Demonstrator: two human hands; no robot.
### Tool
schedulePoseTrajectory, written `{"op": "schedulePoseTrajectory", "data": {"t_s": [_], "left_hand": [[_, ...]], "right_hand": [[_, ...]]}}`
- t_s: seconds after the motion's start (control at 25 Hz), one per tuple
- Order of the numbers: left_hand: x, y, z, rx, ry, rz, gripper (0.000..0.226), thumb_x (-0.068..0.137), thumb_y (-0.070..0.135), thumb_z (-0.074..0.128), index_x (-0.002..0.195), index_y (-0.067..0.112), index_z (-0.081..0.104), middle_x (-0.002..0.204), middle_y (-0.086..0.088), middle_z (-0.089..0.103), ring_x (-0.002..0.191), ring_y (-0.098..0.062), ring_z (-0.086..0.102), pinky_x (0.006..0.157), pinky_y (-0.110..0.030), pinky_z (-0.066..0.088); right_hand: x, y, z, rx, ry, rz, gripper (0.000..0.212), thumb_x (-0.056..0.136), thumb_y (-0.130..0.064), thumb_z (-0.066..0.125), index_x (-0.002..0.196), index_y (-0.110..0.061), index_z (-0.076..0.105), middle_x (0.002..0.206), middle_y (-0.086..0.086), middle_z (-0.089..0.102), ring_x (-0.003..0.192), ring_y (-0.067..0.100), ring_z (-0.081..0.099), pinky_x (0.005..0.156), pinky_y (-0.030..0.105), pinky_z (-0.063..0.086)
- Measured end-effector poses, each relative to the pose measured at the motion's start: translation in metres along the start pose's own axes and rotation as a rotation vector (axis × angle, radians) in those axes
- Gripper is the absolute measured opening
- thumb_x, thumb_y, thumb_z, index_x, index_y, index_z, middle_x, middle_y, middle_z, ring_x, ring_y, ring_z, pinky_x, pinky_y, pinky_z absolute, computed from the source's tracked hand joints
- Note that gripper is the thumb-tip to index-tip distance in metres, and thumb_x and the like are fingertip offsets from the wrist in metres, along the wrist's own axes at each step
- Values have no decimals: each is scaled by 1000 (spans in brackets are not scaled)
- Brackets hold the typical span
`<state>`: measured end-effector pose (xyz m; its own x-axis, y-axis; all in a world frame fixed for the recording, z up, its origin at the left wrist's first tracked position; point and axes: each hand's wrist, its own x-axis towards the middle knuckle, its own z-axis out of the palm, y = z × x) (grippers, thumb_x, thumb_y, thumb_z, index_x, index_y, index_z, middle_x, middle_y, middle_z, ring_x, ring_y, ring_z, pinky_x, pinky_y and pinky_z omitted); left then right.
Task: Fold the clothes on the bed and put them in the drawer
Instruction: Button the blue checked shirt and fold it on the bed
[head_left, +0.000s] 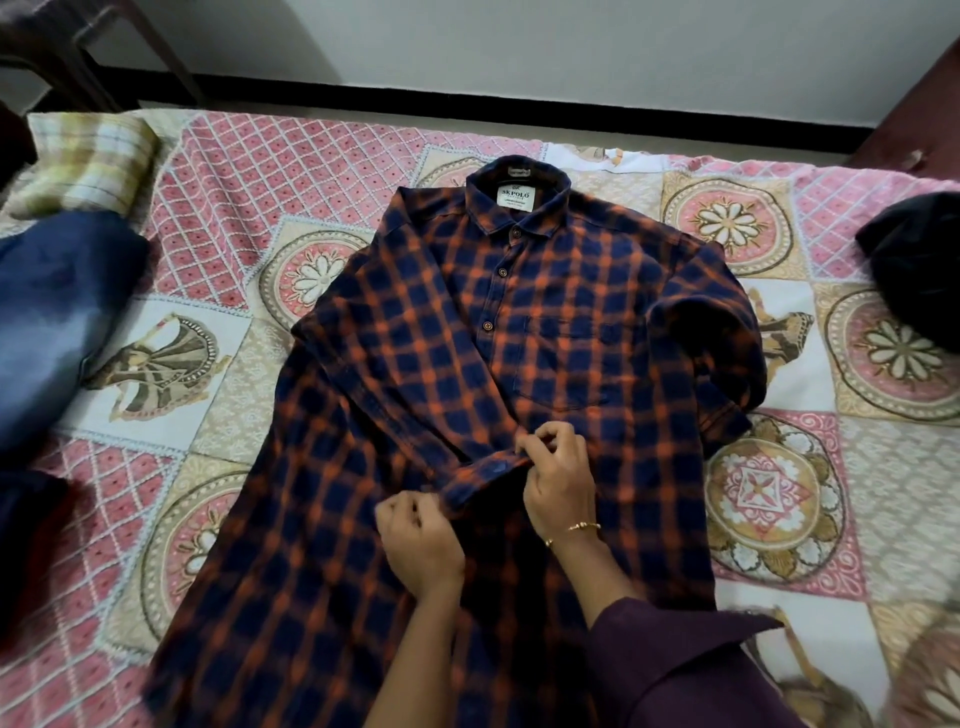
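Nearest to the camera, two forearms over the lower half of a navy and orange checked shirt (498, 332), the right one in a dark purple sleeve (691, 670). Then, from left to right: at the far left edge, blue jeans (57, 317) lying on the bed cover (239, 171), with a folded yellow and white checked cloth (88, 166) just behind them and a dark garment (26, 525) below them, half out of view. Further right, the shirt spread flat on the middle of the bed, front side up, buttoned, collar towards the far wall, white label visible inside the collar. One long sleeve of the shirt folded across the body, its cuff (483, 475) lying between both hands. Left hand (421, 545) with fingers curled, pinching the lower end of the cuff. Right hand (558, 473) just beside it, thumb and fingers bent and gripping the upper edge of the same cuff; thin gold bangle (576, 530) on this wrist. Other sleeve of the shirt folded up on the right side, near the chest pocket. At the far right, a black garment (914, 265) in a heap on the bed cover, well apart from the shirt. Behind the bed, a white wall with a dark strip at its base.
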<state>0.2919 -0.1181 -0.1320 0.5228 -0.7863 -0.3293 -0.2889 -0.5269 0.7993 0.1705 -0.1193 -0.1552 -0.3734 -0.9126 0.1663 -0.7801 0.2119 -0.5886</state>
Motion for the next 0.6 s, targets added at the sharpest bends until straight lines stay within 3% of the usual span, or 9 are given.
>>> {"op": "schedulePoseTrajectory", "data": {"t_s": [0.12,0.2,0.28,0.36,0.4,0.48,0.52,0.6], "left_hand": [[16,8,2,357,31,619,25,83,26,65,91,3,59,122,-14,52,120,-32,44,91,-50,44],[32,2,8,664,-239,943,48,88,39,46,122,6,55,145,-9,41,140,-28,25,112,-51,25],[41,-6,7,900,-467,945,74,85,54,13,145,16,33,155,5,8,143,-17,-5,116,-52,-1],[43,-9,8,899,-482,863,82,79,55,2,148,16,25,155,7,3,141,-14,-13,110,-48,-20],[40,-3,11,831,-434,852,81,80,54,8,145,12,33,156,1,16,144,-18,-6,109,-47,-19],[28,24,24,666,-340,911,67,85,46,26,131,3,50,145,-9,42,144,-28,16,113,-47,-5],[22,41,38,623,-358,952,59,87,40,34,127,2,54,141,-12,46,142,-30,22,114,-45,2],[5,75,74,627,-507,1046,48,94,30,41,133,2,48,146,-12,40,143,-29,17,114,-39,1]], "right_hand": [[3,7,-4,-19,33,-30,33,81,-19,39,73,-6,68,88,8,61,78,26,53,49,22,37],[7,7,0,-66,62,-38,36,87,-27,43,69,-7,67,83,6,59,74,23,51,50,23,41],[10,6,2,-57,77,-84,35,87,-29,45,70,-8,67,79,4,57,70,21,49,53,25,43],[21,10,-9,13,182,-55,31,87,-24,45,75,-8,68,78,6,57,69,24,50,56,30,44],[30,17,-18,18,265,29,29,86,-21,44,79,-8,69,80,9,58,69,28,51,58,34,45],[49,34,-39,-53,438,308,27,82,-14,43,85,-9,70,87,15,58,74,35,53,60,39,45],[58,45,-52,-95,499,446,25,80,-10,45,88,-8,69,91,18,58,77,38,54,63,40,45],[73,65,-74,-75,433,637,24,82,0,49,96,-3,68,101,24,59,91,43,53,73,42,42]]}}
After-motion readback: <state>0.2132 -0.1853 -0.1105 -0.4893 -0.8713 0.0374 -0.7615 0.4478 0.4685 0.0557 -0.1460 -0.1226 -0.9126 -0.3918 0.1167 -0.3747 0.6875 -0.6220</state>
